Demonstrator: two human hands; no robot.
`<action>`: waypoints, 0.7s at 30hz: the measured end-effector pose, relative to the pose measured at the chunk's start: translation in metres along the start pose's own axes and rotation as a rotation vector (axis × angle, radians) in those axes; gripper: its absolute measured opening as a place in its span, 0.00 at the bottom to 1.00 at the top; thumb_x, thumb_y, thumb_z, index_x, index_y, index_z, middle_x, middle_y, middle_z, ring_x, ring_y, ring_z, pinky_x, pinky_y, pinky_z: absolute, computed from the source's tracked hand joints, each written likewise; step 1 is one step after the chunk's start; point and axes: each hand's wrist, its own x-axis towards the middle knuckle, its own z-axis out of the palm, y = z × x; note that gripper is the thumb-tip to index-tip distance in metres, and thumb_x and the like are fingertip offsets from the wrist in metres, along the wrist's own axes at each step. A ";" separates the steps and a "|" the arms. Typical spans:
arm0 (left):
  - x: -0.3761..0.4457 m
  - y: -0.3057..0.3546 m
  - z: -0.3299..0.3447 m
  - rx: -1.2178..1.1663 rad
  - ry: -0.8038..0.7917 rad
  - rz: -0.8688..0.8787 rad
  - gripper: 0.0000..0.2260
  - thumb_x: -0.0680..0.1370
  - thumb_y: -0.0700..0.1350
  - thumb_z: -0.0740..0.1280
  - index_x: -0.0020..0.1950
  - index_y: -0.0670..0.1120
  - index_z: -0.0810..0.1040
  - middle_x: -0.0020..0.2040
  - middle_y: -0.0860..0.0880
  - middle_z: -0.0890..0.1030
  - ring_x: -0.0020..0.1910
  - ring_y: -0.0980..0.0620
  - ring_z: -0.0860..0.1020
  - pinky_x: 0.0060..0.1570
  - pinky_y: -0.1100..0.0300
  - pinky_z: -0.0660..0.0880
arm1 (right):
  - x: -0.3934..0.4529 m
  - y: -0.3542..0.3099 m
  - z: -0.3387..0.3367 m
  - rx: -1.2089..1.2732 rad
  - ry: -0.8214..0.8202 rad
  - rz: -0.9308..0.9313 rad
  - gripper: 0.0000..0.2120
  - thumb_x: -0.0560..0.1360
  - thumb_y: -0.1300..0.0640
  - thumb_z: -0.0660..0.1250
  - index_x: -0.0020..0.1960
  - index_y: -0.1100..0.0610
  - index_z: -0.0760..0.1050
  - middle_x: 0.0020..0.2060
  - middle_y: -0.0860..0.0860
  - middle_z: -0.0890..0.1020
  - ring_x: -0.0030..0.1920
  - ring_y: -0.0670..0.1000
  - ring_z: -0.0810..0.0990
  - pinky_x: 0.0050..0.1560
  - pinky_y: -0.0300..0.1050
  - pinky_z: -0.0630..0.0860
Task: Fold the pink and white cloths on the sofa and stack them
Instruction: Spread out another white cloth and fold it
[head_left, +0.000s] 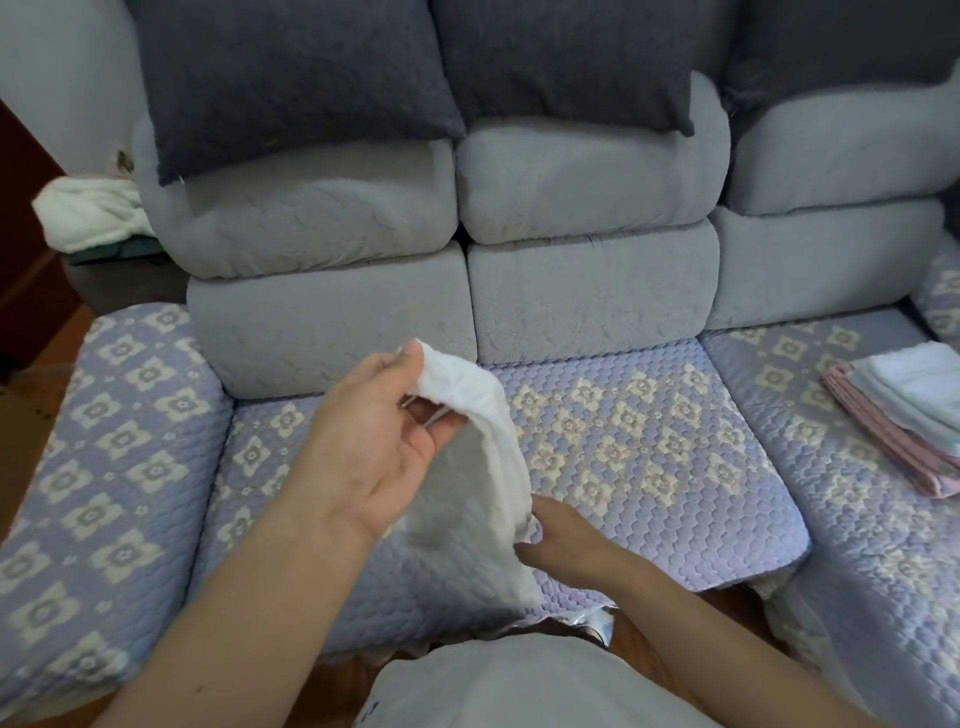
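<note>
A white cloth (483, 467) hangs in the air over the left seat of the sofa (639, 431). My left hand (379, 441) pinches its top corner between thumb and fingers, raised above the seat. My right hand (561, 540) holds the cloth's lower right edge, close to the seat cushion. On the right seat lies a stack of folded cloths (904, 410), pink ones at the bottom and white ones on top.
Dark grey pillows (291, 78) lean on the sofa's back cushions. The left armrest (104, 447) carries a patterned cover. A crumpled white towel (88, 213) lies on a side table beyond the left armrest. My white-clothed lap (519, 686) is at the bottom edge.
</note>
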 end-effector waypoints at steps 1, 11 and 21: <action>0.000 0.007 0.005 -0.037 -0.012 0.013 0.07 0.83 0.41 0.62 0.47 0.40 0.75 0.44 0.41 0.84 0.43 0.47 0.85 0.46 0.51 0.84 | 0.003 0.005 0.001 -0.029 0.027 0.011 0.19 0.74 0.51 0.70 0.64 0.47 0.75 0.61 0.45 0.79 0.61 0.48 0.75 0.62 0.47 0.72; 0.043 0.064 0.027 -0.263 0.095 0.059 0.11 0.84 0.39 0.61 0.63 0.34 0.73 0.63 0.35 0.78 0.58 0.40 0.81 0.37 0.47 0.83 | -0.007 0.044 -0.022 0.084 0.653 0.072 0.08 0.79 0.56 0.67 0.50 0.47 0.68 0.40 0.45 0.80 0.38 0.46 0.79 0.37 0.49 0.76; 0.031 0.093 0.093 -0.234 -0.043 0.126 0.11 0.84 0.39 0.61 0.63 0.33 0.74 0.55 0.37 0.79 0.53 0.41 0.81 0.41 0.46 0.83 | 0.010 0.053 -0.041 -0.104 0.852 -0.140 0.10 0.77 0.58 0.71 0.55 0.50 0.72 0.54 0.41 0.72 0.49 0.42 0.74 0.44 0.39 0.74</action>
